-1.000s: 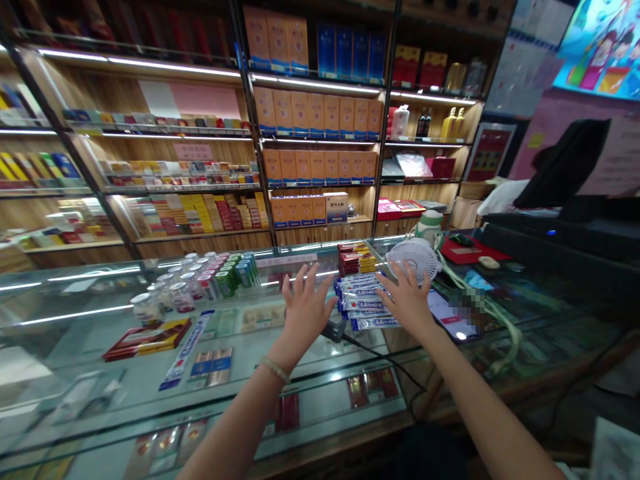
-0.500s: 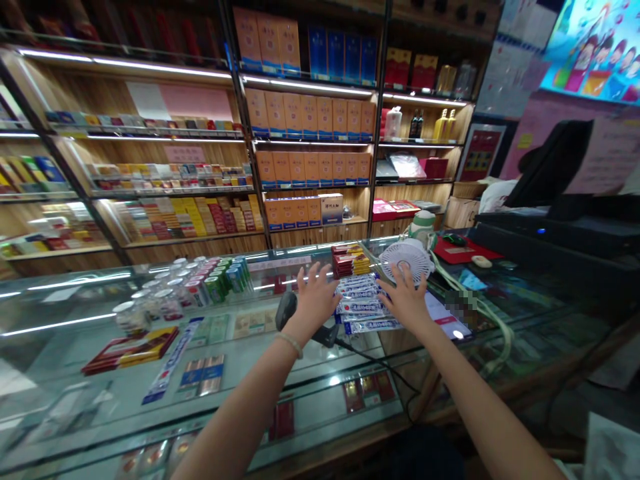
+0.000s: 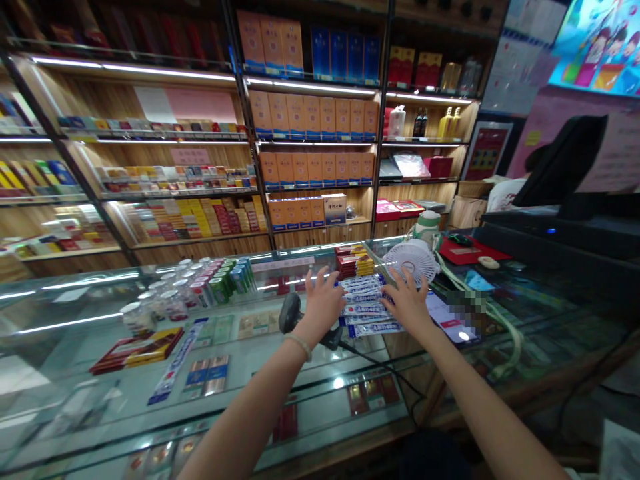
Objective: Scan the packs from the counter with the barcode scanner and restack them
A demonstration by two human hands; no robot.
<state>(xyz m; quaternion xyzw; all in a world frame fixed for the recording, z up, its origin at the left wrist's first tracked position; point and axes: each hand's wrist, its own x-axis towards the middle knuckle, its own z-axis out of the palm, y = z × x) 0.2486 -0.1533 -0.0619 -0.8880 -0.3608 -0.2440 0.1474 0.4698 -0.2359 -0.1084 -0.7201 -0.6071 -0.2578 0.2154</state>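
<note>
On the glass counter (image 3: 125, 393), the overlapping pile of stick-shaped snack packets (image 3: 367, 309) lies between the left hand (image 3: 321, 308) and the right hand (image 3: 411, 308). It should be light, slippery and prone to sliding apart, best held by both ends. Both hands have fingers spread; whether they touch it is unclear. The packets look long, glossy and white, with blue ends, blue lettering and a small red mark.

scanner (image 3: 289, 314): partly behind left hand (image 3: 321, 303) | wall screen (image 3: 604, 50): edge-cut | counter screen (image 3: 444, 312): partly blurred
</note>
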